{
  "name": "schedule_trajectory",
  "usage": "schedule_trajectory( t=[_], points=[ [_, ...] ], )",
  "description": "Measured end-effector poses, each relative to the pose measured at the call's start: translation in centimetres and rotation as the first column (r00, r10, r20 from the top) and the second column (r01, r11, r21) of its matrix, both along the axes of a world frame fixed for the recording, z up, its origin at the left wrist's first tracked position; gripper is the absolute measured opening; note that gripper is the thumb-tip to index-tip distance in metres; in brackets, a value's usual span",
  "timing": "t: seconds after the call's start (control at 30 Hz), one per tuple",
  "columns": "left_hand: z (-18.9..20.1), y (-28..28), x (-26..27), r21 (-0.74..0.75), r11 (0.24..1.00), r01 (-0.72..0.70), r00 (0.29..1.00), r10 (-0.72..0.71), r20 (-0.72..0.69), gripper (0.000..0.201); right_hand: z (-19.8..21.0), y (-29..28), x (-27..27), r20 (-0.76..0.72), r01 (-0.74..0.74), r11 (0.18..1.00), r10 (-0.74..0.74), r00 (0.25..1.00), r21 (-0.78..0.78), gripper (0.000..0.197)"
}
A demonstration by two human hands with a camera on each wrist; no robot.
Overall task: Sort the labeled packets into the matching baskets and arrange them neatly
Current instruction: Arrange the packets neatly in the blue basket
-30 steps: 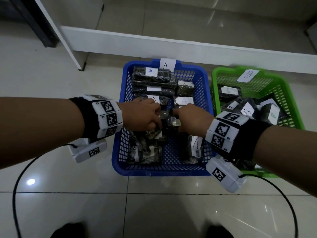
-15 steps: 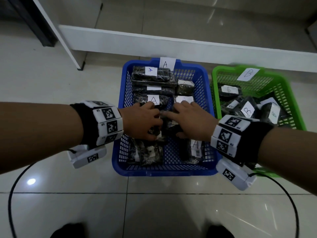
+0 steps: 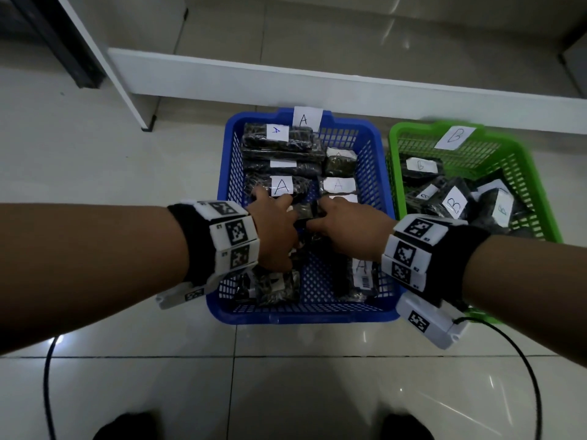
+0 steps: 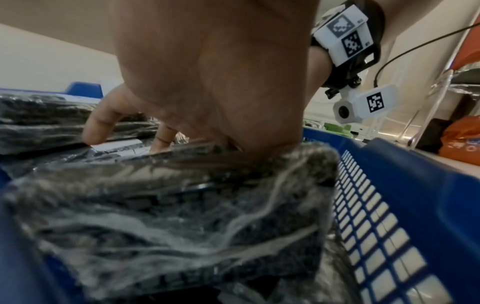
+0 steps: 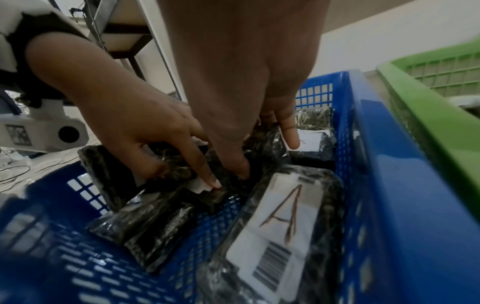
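Packets (image 3: 287,185) fill blue basket (image 3: 301,312), green basket (image 3: 536,173)

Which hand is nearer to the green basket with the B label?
Right. The right hand is inside the blue basket on the side toward the green basket; the left hand is farther away.

Glossy tiled floor (image 3: 95,160) carries blue basket (image 3: 301,312), green basket (image 3: 540,192), perhaps touching.

1. Head view: dim, glare spots on floor tiles (image 3: 60,339), wide-angle bend at edges.
2. Wrist views: soft, motion blur; nearest packet (image 4: 166,222) and basket rim (image 5: 405,185) out of focus.
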State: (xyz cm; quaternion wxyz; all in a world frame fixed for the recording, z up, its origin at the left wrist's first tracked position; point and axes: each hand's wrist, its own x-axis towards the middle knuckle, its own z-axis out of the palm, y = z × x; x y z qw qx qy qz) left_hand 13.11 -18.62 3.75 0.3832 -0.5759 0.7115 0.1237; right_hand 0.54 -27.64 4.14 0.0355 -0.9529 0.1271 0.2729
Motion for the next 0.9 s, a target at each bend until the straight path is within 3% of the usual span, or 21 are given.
schedule_trajectory(
  t=[0.17,0.3,0.43,0.63,0.73,0.9],
  points=[
    [0.2,0.3,-0.2,-0.014,0.999,-0.029,0.999,0.029,-0.041,0.064,-1.3,0.5,0.2,0.053,-0.002,0.999,0.005,0.999,-0.045,0.043],
    [0.5,0.8,0.9,-0.029,0.999,-0.016,0.990,0.012,-0.138,0.057,-1.6,-0.7,-1.7,0.141,0.015,1.000,-0.016,0.990,0.010,0.071],
    [0.2,1.8,2.2,-0.097,0.995,-0.025,0.980,0.005,-0.199,0.056,-1.7,-1.0,-4.3,0.403,-0.060,0.998,0.053,0.914,0.003,0.048],
    [-0.2,2.1,2.0,-0.116,0.993,-0.017,0.977,-0.008,-0.212,0.058,-2.4,-1.0,-4.9,0.258,-0.131,0.987,0.152,0.954,-0.096,0.054],
    [0.0,2.1,2.0,-0.112,0.993,-0.023,0.977,-0.002,-0.212,0.058,-1.1,-1.8,-4.2,0.249,-0.179,0.974,0.209,0.946,-0.138,0.038],
    [-0.1,2.4,2.3,-0.109,0.993,-0.039,0.972,0.012,-0.233,0.056,0.2,-0.9,-3.1,0.239,-0.171,0.985,0.161,0.958,0.024,0.041]
  ],
)
